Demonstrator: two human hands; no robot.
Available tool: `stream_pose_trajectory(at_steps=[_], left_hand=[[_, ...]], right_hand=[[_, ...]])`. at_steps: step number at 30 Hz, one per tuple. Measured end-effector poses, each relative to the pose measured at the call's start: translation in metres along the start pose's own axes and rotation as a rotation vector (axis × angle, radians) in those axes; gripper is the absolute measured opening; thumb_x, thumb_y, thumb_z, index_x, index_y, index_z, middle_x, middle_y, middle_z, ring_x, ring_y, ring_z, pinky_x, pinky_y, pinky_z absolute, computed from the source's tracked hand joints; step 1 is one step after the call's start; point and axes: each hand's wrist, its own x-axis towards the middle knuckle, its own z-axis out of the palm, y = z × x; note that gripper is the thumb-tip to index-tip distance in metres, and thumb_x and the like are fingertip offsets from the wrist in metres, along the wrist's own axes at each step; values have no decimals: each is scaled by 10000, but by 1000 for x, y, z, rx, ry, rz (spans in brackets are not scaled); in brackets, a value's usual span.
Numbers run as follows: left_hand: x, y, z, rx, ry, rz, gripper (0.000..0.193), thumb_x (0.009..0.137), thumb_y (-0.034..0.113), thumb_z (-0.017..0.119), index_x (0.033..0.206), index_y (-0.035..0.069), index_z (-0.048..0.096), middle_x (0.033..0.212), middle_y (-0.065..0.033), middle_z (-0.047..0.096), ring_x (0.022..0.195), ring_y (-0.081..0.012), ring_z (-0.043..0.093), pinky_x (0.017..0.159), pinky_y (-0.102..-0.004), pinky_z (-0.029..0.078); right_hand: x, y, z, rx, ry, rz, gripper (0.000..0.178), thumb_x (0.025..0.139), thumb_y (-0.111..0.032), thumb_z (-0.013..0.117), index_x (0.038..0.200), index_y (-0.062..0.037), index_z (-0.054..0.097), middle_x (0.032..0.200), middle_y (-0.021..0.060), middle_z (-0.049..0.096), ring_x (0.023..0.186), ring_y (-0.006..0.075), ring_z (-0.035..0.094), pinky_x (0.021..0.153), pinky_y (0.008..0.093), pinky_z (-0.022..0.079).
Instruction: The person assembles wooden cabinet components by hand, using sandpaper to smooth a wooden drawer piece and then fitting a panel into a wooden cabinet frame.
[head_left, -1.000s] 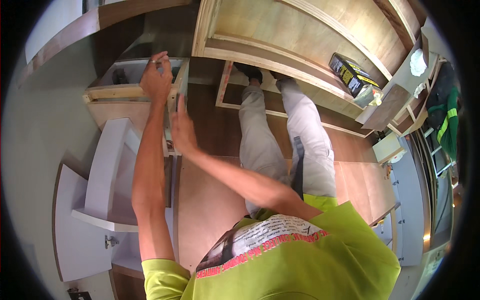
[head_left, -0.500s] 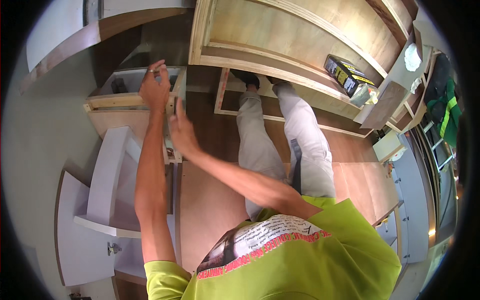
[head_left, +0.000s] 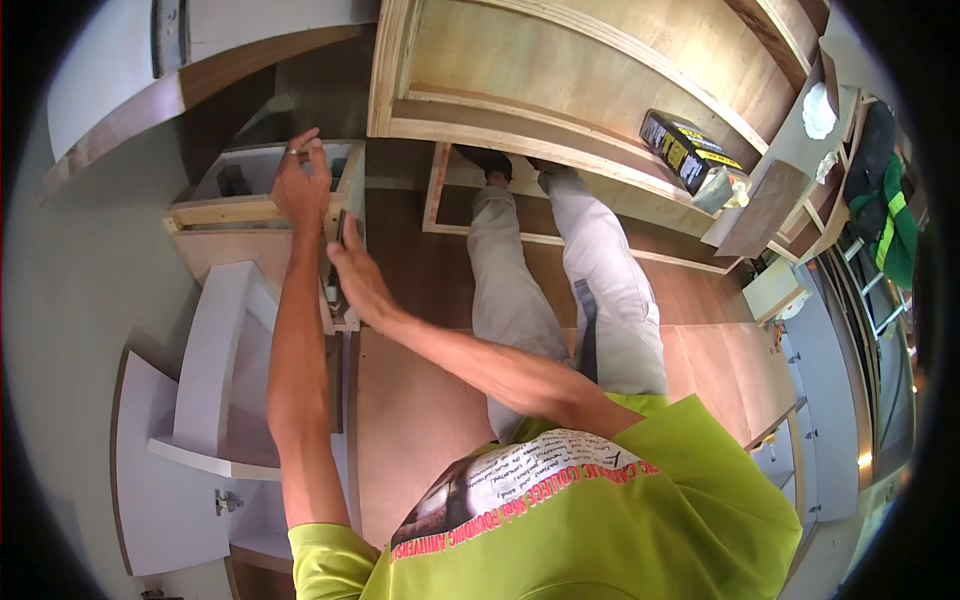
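Observation:
My left hand (head_left: 301,185) is over the front rail of a pale wooden box frame (head_left: 225,212), its fingers loosely bent and apart; I see nothing in them. A ring shows on one finger. My right hand (head_left: 360,278) is just beside the box's right side, below and to the right of my left hand. Its fingers are closed round a dark narrow object (head_left: 342,226), mostly hidden by the hand, so its kind cannot be made out. A small dark item (head_left: 234,180) lies inside the box.
An open wooden cabinet frame (head_left: 560,140) stands ahead, with a black and yellow box (head_left: 690,150) on its ledge. White cabinet parts (head_left: 215,370) are at the left, one door bearing a metal hinge (head_left: 228,499). Plywood sheets (head_left: 420,420) lie below my right arm.
My right hand has moved slightly down and left, closer to the box's side, with the dark object. My left hand has shifted slightly left and down in the view.

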Motion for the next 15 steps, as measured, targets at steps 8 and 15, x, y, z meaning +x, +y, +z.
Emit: stream_pose_trajectory(at_steps=[8, 15], left_hand=[[-1, 6, -5, 7, 0, 7, 214, 902, 305, 558, 1049, 215, 686, 898, -78, 706, 860, -253, 676, 741, -384, 495], [-3, 1, -1, 27, 24, 20, 209, 905, 292, 559, 1044, 208, 692, 921, -86, 708, 863, -249, 679, 745, -381, 501]], right_hand=[[-2, 16, 10, -70, 22, 52, 771, 960, -459, 326, 1500, -2, 20, 1541, 231, 180, 1394, 352, 271, 1107, 332, 242], [-3, -1, 0, 53, -21, 149, 805, 939, -462, 335, 1496, 7, -8, 1567, 214, 58, 1458, 293, 77, 1166, 321, 76]])
